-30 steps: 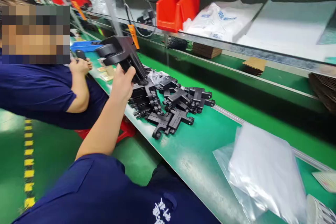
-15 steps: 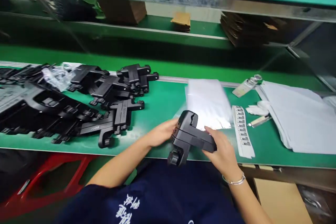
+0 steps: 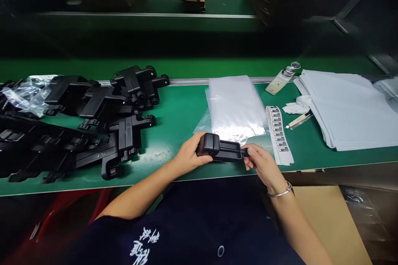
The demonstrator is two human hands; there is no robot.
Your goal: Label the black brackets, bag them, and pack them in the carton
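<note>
I hold a black plastic part [image 3: 222, 150] low over the near edge of the green table [image 3: 180, 112], right in front of my tummy. My left hand [image 3: 188, 156] is curled tight around its thick end. My right hand [image 3: 260, 162] pinches the thin end with thumb and fingertips. I see no words on this part.

Just behind it lies a clear plastic bag [image 3: 234, 105], flat on the table. Beside the bag is a white strip of stickers [image 3: 278, 132] with little black squares, too small to read. Further right are a small bottle [image 3: 282, 78] with a label I cannot read, and a stack of white sheets [image 3: 348, 107].

To my left is a pile of black parts [image 3: 93, 103]. One of them has white letters that look like BOSCH. My dark blue shirt [image 3: 186, 232] has white signs I cannot read.
</note>
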